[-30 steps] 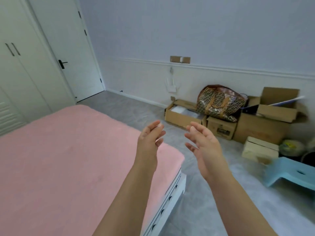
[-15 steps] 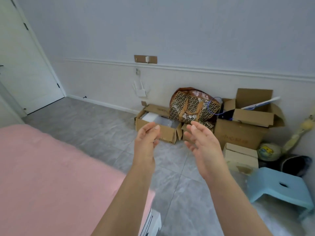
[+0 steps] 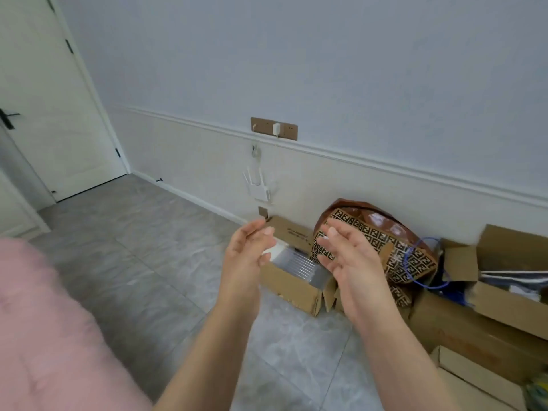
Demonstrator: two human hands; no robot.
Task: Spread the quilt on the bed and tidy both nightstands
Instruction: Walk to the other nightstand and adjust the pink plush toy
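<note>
The pink quilt (image 3: 44,336) occupies the lower left corner of the view. Its surface is a uniform pale pink with a soft, fuzzy nap and no visible pattern; its edge runs diagonally from the left border down toward the bottom centre, where the left forearm crosses in front of it. It lies flat, with a slightly blurred outline. Neither hand touches it. The left hand (image 3: 246,262) and the right hand (image 3: 353,268) are both raised in front of the person, above the grey tiled floor (image 3: 142,262), palms turned toward each other with a gap between them. The fingers of both hands are extended and only slightly curved, spread loosely, and hold nothing. Behind the hands, against the far wall, stands an open cardboard box (image 3: 296,280) with a pale ribbed item inside. Just beside it on the right rests a brown patterned bag (image 3: 382,235), with a blue cord (image 3: 424,262) looped at its right side. Further cardboard boxes (image 3: 504,301) are stacked at the right edge. A white router (image 3: 258,186) hangs on the wall below a brown socket panel (image 3: 274,128). A white door (image 3: 50,114) stands at the left.
</note>
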